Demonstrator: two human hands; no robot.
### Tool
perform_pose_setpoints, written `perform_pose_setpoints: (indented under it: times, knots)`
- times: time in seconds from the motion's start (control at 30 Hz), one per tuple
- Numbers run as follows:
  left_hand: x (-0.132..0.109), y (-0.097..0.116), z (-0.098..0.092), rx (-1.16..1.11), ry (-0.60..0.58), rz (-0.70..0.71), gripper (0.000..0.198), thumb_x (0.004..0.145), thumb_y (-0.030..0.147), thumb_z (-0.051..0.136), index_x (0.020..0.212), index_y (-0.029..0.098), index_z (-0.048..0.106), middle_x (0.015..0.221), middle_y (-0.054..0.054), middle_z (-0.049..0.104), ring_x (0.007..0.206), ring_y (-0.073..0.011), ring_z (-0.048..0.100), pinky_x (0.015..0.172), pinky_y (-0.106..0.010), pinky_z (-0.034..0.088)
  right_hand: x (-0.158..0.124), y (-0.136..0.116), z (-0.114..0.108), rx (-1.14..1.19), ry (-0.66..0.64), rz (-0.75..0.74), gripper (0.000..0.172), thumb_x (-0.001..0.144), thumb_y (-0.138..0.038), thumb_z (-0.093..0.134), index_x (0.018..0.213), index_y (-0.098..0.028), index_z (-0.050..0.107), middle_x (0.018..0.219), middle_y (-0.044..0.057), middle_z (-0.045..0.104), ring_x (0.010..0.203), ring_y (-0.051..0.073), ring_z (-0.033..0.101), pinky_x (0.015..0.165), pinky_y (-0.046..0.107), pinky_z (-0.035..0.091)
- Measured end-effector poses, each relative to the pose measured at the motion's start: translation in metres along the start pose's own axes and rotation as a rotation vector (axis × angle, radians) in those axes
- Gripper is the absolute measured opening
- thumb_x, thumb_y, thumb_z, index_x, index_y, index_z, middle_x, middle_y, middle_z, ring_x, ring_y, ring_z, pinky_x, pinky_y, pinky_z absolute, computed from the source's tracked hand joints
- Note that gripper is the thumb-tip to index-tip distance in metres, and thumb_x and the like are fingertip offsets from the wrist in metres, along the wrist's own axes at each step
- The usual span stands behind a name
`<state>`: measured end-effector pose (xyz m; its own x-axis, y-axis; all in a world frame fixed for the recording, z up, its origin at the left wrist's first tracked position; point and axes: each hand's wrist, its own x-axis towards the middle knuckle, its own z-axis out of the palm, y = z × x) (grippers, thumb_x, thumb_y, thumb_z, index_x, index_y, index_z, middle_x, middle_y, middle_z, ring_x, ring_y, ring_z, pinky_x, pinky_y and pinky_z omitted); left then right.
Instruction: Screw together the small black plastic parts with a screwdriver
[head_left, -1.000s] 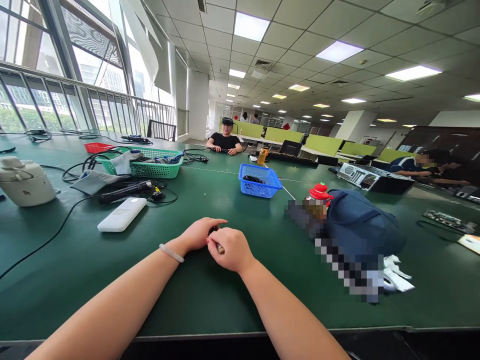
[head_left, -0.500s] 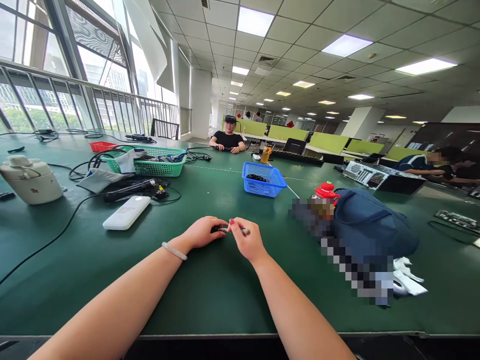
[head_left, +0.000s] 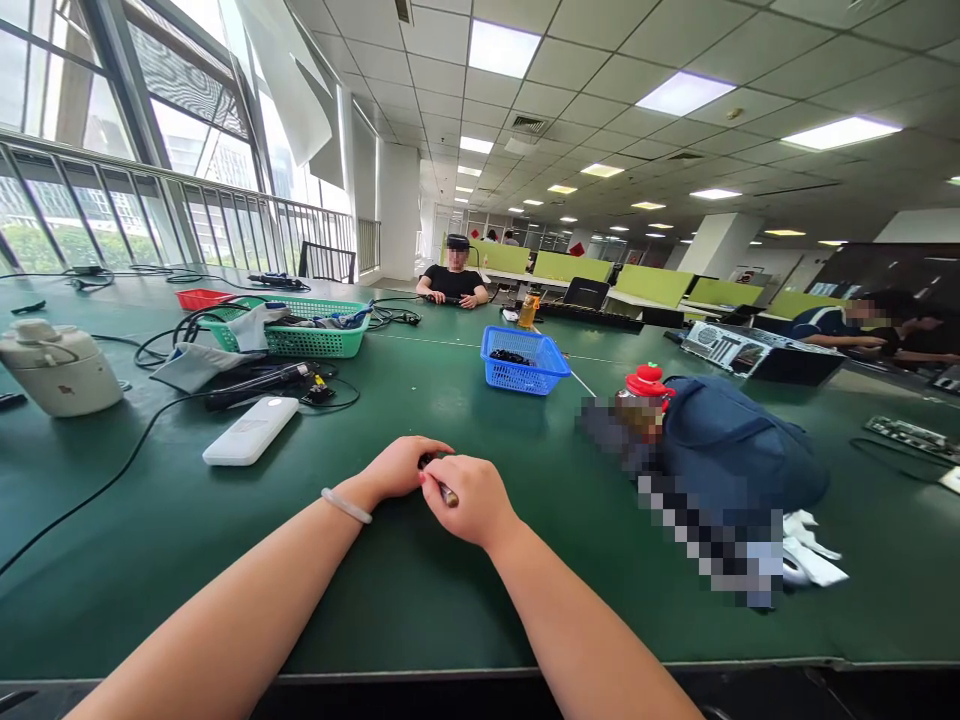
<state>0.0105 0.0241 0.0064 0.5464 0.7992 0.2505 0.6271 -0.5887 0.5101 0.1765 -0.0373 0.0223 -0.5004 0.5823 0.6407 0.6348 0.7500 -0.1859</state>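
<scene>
Both my hands rest together on the green table (head_left: pixel 420 590) near its front edge. My left hand (head_left: pixel 401 468), with a pale bracelet on the wrist, is closed around a small dark object (head_left: pixel 426 461) that is mostly hidden. My right hand (head_left: pixel 465 497) is closed in a fist on a thin pen-like tool (head_left: pixel 447 493), whose brownish tip shows between the fingers. The two hands touch each other at the fingertips.
A white flat device (head_left: pixel 250 431) lies to the left, with black cables, a white kettle (head_left: pixel 56 367) and a green basket (head_left: pixel 300 327) beyond. A blue basket (head_left: pixel 523 360) stands ahead. A dark blue bag (head_left: pixel 735 445) and red-capped bottle (head_left: pixel 646 385) lie right. People sit at the far side.
My right hand had opened away to the right with the tool held out; it has now come back against my left hand in a fist.
</scene>
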Motion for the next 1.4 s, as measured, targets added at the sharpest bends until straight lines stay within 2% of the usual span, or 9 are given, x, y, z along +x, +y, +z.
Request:
perform_pose_setpoints:
  times: [0.17,0.33,0.5,0.6,0.7,0.83,0.93,1.17,1.4]
  knots:
    - [0.000,0.002,0.002,-0.008,0.018,-0.034,0.037,0.071,0.016,0.054,0.101,0.020,0.074,0.101,-0.003,0.075,0.091,-0.0209,0.066,0.081,-0.028,0.048,0.000,0.005,-0.005,0.065,0.057,0.066,0.030,0.090,-0.027,0.043,0.064,-0.020,0.053,0.061,0.000,0.061,0.056,0.011,0.050,0.058,0.024,0.033]
    - [0.000,0.003,0.003,0.073,0.026,-0.027,0.028,0.070,0.015,0.056,0.091,0.020,0.075,0.091,-0.003,0.072,0.082,-0.0193,0.064,0.074,-0.027,0.046,0.000,0.004,-0.003,0.079,0.073,0.055,0.031,0.090,-0.028,0.043,0.061,-0.020,0.048,0.058,-0.001,0.056,0.054,0.011,0.045,0.056,0.024,0.029]
    - [0.000,-0.001,0.006,0.121,0.060,-0.012,0.020,0.079,0.026,0.057,0.090,0.022,0.074,0.086,-0.003,0.069,0.080,-0.0194,0.062,0.071,-0.028,0.045,0.000,0.011,-0.004,0.098,0.090,0.126,0.035,0.090,-0.030,0.044,0.057,-0.019,0.042,0.053,-0.002,0.048,0.051,0.011,0.038,0.054,0.025,0.026]
    - [-0.001,-0.004,0.004,0.093,0.040,-0.010,0.026,0.084,0.037,0.058,0.098,0.022,0.073,0.086,-0.004,0.069,0.080,-0.0201,0.062,0.072,-0.030,0.047,-0.001,0.020,-0.007,0.207,0.109,0.235,0.039,0.092,-0.036,0.042,0.057,-0.020,0.045,0.053,-0.002,0.045,0.051,0.011,0.038,0.053,0.025,0.026]
    - [-0.003,-0.006,-0.002,0.024,0.002,-0.016,0.037,0.081,0.043,0.063,0.110,0.021,0.070,0.094,-0.005,0.069,0.085,-0.0211,0.063,0.076,-0.031,0.049,-0.001,0.028,-0.010,0.375,0.135,0.319,0.043,0.093,-0.043,0.042,0.059,-0.020,0.051,0.051,-0.003,0.043,0.050,0.011,0.037,0.052,0.024,0.028]
    - [-0.008,-0.008,-0.015,-0.029,-0.028,-0.050,0.050,0.070,0.037,0.073,0.117,0.021,0.066,0.107,-0.007,0.069,0.094,-0.0236,0.063,0.083,-0.033,0.050,-0.001,0.031,-0.012,0.566,0.156,0.351,0.044,0.092,-0.050,0.045,0.064,-0.019,0.057,0.053,-0.004,0.042,0.051,0.011,0.038,0.052,0.024,0.030]
    - [-0.011,-0.010,-0.022,-0.018,-0.049,-0.061,0.052,0.065,0.033,0.075,0.114,0.021,0.068,0.107,-0.007,0.069,0.099,-0.0252,0.063,0.087,-0.035,0.049,-0.001,0.030,-0.012,0.627,0.143,0.362,0.039,0.088,-0.052,0.052,0.067,-0.020,0.055,0.055,-0.005,0.042,0.051,0.010,0.037,0.052,0.023,0.031]
    - [-0.009,-0.012,-0.019,-0.046,-0.073,-0.115,0.035,0.071,0.037,0.070,0.101,0.020,0.073,0.093,-0.004,0.071,0.082,-0.0209,0.065,0.077,-0.030,0.051,-0.002,0.028,-0.008,0.568,0.050,0.328,0.036,0.086,-0.050,0.056,0.067,-0.020,0.053,0.055,-0.005,0.044,0.051,0.009,0.039,0.052,0.022,0.031]
    - [-0.004,-0.012,-0.012,0.070,0.013,-0.083,0.034,0.080,0.041,0.067,0.108,0.023,0.074,0.102,-0.005,0.073,0.094,-0.0227,0.065,0.085,-0.031,0.048,-0.002,0.029,-0.004,0.474,0.032,0.333,0.035,0.088,-0.050,0.051,0.069,-0.021,0.056,0.055,-0.005,0.047,0.051,0.010,0.040,0.052,0.022,0.032]
